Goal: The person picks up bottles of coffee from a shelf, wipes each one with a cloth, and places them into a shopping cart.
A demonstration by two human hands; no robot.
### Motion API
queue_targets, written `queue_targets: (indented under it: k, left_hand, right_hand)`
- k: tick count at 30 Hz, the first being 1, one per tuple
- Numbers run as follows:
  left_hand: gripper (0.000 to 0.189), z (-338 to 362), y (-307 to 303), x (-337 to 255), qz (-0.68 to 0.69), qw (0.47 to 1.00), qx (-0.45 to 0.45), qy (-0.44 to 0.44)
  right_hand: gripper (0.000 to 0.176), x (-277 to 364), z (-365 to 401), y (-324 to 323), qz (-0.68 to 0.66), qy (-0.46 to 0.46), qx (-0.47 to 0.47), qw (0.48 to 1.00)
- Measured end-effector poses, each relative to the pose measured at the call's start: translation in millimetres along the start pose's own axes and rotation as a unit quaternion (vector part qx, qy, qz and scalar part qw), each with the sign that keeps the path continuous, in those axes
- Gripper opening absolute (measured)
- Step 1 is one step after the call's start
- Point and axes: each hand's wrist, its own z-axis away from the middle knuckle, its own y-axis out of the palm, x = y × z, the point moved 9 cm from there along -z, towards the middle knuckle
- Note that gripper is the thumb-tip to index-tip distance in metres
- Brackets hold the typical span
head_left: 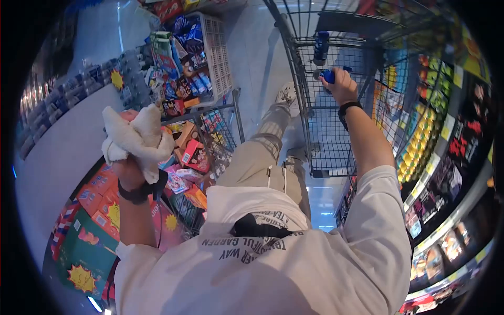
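At the left, a folded, fluffy white cloth covers most of my left hand. The hand is closed on it, and its fingers are largely hidden. My right hand reaches forward over the wire shopping cart, its fingers wrapped round a small blue object whose kind I cannot make out. Just beyond that hand is a dark blue cylindrical item, near the cart's bars. Both wrists wear dark bands.
A white plastic basket full of packaged snacks stands at the left, above a second wire cart heaped with boxes. Stocked shelves line the right side. My forward shoe is beside the shopping cart.
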Motion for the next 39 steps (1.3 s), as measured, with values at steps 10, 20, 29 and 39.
queue_targets:
  k: [10,20,29,39]
  left_hand:
    - [0.065,0.2,-4.6,44.6,0.0,0.996,-0.044,-0.079]
    - [0.064,12.1,32.1,0.6,0.064,0.998,0.006,-0.013]
    - [0.054,63.5,99.4,-79.2,0.191,0.977,0.045,0.079]
    - [0.042,175.7,370.0,-231.9,0.292,0.87,0.343,0.199]
  right_hand:
    - [0.053,23.8,11.5,38.5,0.028,0.022,0.026,0.999]
    - [0.087,17.2,26.2,-35.6,-0.014,0.034,0.076,0.996]
    - [0.052,3.1,131.1,-272.0,-0.177,-0.007,-0.214,0.961]
    - [0.03,63.8,402.2,-701.8,0.098,-0.021,-0.483,0.87]
